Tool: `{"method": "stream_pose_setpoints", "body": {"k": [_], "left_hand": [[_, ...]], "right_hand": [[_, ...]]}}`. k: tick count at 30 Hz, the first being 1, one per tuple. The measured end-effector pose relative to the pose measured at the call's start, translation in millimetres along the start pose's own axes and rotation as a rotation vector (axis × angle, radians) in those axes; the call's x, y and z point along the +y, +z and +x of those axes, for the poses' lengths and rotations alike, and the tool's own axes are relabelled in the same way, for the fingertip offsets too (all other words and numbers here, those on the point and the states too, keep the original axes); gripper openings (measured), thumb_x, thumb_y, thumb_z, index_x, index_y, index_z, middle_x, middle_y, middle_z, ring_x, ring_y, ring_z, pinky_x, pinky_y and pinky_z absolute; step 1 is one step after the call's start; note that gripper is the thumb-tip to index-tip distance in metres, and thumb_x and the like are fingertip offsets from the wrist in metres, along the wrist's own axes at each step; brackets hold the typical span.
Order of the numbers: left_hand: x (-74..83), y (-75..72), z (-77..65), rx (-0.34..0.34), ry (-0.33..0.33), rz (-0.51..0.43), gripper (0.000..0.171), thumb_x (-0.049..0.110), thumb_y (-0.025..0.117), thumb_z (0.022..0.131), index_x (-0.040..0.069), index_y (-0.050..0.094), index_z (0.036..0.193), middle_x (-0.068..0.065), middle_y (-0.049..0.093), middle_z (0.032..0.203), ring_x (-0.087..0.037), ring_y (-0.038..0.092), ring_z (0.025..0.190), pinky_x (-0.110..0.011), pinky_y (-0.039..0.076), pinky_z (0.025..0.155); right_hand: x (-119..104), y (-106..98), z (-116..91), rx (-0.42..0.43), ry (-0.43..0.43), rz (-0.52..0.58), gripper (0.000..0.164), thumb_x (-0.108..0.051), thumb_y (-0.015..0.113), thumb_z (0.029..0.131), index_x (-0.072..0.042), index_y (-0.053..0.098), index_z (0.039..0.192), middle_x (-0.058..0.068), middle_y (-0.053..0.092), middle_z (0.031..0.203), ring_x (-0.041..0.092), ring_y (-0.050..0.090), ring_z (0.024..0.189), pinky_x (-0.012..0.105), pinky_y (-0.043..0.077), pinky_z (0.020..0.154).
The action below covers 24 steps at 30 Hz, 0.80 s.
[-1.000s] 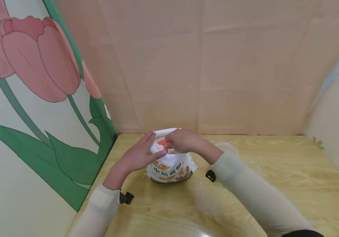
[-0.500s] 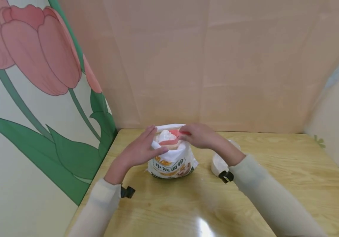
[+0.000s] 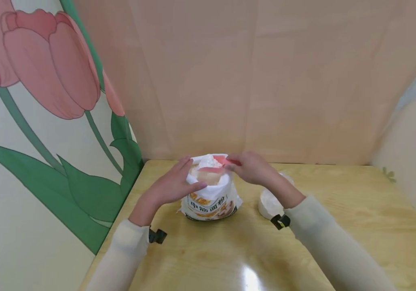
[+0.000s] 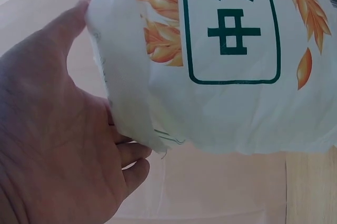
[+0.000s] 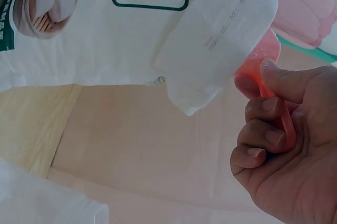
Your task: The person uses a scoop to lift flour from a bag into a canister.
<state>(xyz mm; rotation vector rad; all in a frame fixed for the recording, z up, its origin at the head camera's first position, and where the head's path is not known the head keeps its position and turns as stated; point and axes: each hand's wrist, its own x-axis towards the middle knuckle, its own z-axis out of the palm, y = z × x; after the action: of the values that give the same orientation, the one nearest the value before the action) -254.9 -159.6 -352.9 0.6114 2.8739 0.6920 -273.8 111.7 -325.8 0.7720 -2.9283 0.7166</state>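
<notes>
A white flour bag (image 3: pixel 208 206) with green lettering stands upright on the table, its top folded outward around the opening. My left hand (image 3: pixel 171 182) holds the bag's left rim, thumb along the front edge; in the left wrist view, fingers of the left hand (image 4: pixel 63 129) curl around the bag's edge. In my right hand (image 3: pixel 253 167) is the handle of a red scoop (image 3: pixel 220 159), heaped with white flour (image 3: pixel 209 161), over the bag's mouth. The right wrist view shows the fingers of the right hand (image 5: pixel 295 134) wrapped around the scoop handle, beside the rim.
A clear plastic tub (image 3: pixel 269 202) with white powder in it stands right of the bag, partly hidden by the right forearm. The wooden table (image 3: pixel 338 202) meets a beige backdrop (image 3: pixel 266 81) behind and a tulip-painted wall (image 3: pixel 47 182) on the left.
The right hand has moved up and right, raising the flour-heaped scoop from inside the bag to its mouth. The left hand has stayed at the rim.
</notes>
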Motion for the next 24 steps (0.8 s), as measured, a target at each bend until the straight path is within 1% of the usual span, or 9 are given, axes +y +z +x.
{"method": "stream_pose_setpoints", "body": {"k": [2, 4, 6, 7, 11, 15, 20, 24], "left_hand": [[-1.6, 1.3, -1.4, -0.019, 0.0, -0.005, 0.109, 0.078, 0.05, 0.089, 0.007, 0.013, 0.163, -0.007, 0.005, 0.171, -0.024, 0.006, 0.157, -0.05, 0.019, 0.124], [-2.9, 3.1, -1.0, -0.022, 0.004, -0.002, 0.11, 0.08, 0.049, 0.089, 0.006, 0.013, 0.163, -0.008, 0.005, 0.171, -0.024, 0.006, 0.157, -0.049, 0.019, 0.124], [-3.8, 4.6, -0.1, -0.025, 0.002, -0.001, 0.112, 0.083, 0.047, 0.087, 0.007, 0.013, 0.163, -0.007, 0.006, 0.171, -0.023, 0.007, 0.157, -0.049, 0.02, 0.124], [-4.0, 5.1, 0.4, -0.024, 0.004, -0.003, 0.111, 0.082, 0.047, 0.088, 0.007, 0.013, 0.163, -0.007, 0.006, 0.171, -0.023, 0.007, 0.157, -0.049, 0.019, 0.124], [-3.0, 4.0, 0.8, -0.011, 0.008, 0.003, 0.108, 0.078, 0.048, 0.09, 0.007, 0.012, 0.163, -0.008, 0.006, 0.171, -0.024, 0.007, 0.157, -0.049, 0.02, 0.124], [-1.1, 2.4, 1.8, -0.009, 0.01, 0.008, 0.106, 0.076, 0.048, 0.092, 0.007, 0.011, 0.163, -0.008, 0.006, 0.171, -0.024, 0.006, 0.157, -0.05, 0.02, 0.123], [-0.6, 0.4, 0.8, -0.02, -0.026, -0.001, 0.11, 0.081, 0.047, 0.088, 0.009, 0.01, 0.163, -0.005, 0.003, 0.171, -0.025, 0.007, 0.157, -0.053, 0.023, 0.122], [0.8, 0.2, 0.6, -0.038, -0.044, 0.003, 0.109, 0.08, 0.048, 0.089, 0.011, 0.009, 0.164, -0.003, 0.0, 0.171, -0.023, 0.005, 0.157, -0.053, 0.023, 0.122]], "right_hand": [[4, 3, -2, 0.011, -0.012, 0.015, 0.025, -0.026, 0.064, 0.1, -0.008, 0.072, 0.116, 0.007, 0.072, 0.098, 0.026, 0.064, 0.091, 0.048, 0.051, 0.086], [9, 6, -5, 0.017, -0.015, 0.039, 0.024, -0.027, 0.066, 0.1, -0.009, 0.073, 0.115, 0.005, 0.072, 0.095, 0.024, 0.063, 0.088, 0.047, 0.051, 0.084], [14, 8, -7, 0.02, -0.019, 0.063, 0.025, -0.027, 0.067, 0.099, -0.01, 0.074, 0.116, 0.005, 0.074, 0.099, 0.025, 0.065, 0.093, 0.048, 0.052, 0.087], [16, 8, -8, 0.022, -0.027, 0.072, 0.027, -0.027, 0.067, 0.099, -0.009, 0.074, 0.118, 0.005, 0.075, 0.103, 0.025, 0.066, 0.097, 0.049, 0.052, 0.089], [19, 8, -8, 0.024, -0.055, 0.088, 0.027, -0.027, 0.066, 0.099, -0.009, 0.073, 0.119, 0.005, 0.075, 0.107, 0.026, 0.067, 0.1, 0.051, 0.052, 0.091], [20, 6, -8, 0.03, -0.066, 0.1, 0.024, -0.025, 0.066, 0.1, -0.01, 0.073, 0.116, 0.004, 0.074, 0.104, 0.023, 0.065, 0.094, 0.049, 0.053, 0.087], [21, 5, -7, 0.032, -0.081, 0.103, 0.023, -0.026, 0.066, 0.1, -0.011, 0.073, 0.115, 0.002, 0.073, 0.098, 0.021, 0.062, 0.088, 0.046, 0.052, 0.083], [23, 5, -6, 0.026, -0.1, 0.092, 0.019, -0.025, 0.066, 0.1, -0.011, 0.073, 0.111, 0.0, 0.071, 0.092, 0.019, 0.06, 0.083, 0.044, 0.052, 0.079]]}}
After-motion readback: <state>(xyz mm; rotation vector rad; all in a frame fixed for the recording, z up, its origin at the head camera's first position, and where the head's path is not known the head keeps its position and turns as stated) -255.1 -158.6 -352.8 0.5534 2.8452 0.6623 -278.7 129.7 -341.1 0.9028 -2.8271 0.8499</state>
